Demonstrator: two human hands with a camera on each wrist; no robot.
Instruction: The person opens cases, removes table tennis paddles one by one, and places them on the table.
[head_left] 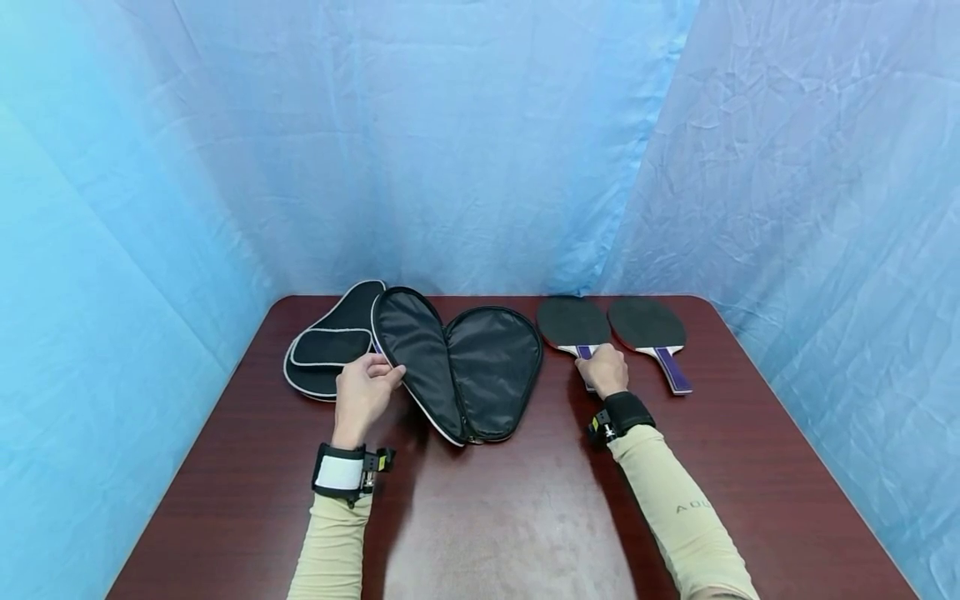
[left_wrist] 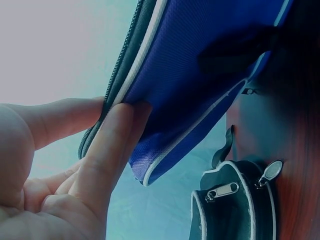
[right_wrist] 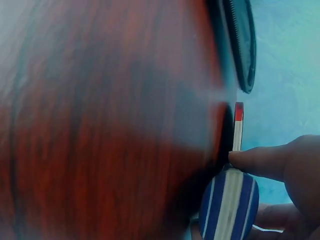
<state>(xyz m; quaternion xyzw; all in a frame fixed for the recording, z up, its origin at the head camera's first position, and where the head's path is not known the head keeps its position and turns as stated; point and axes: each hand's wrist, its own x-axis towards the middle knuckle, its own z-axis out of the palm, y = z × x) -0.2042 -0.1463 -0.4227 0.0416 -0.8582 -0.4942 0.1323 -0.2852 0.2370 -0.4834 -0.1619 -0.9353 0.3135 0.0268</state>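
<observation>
The table (head_left: 517,521) fills the lower frame, with room below the open case (head_left: 495,375) at centre; the closed case (head_left: 330,346) lies left. Just right of the open case, a paddle (head_left: 572,321) runs up the frame, leaning slightly left, beside a second paddle (head_left: 647,323). The right hand (head_left: 606,371), nearer, grips the first one's handle (head_left: 585,354); the left hand (head_left: 365,394) pinches the open case's left edge.

Paddles (head_left: 572,321) (head_left: 647,322) 2 | zip cases (head_left: 493,367) (head_left: 330,346) 2 | hands (head_left: 363,393) (head_left: 606,371) 2 — wristbands (head_left: 339,472) (head_left: 628,410) also 2 | table (head_left: 510,517) 1
</observation>
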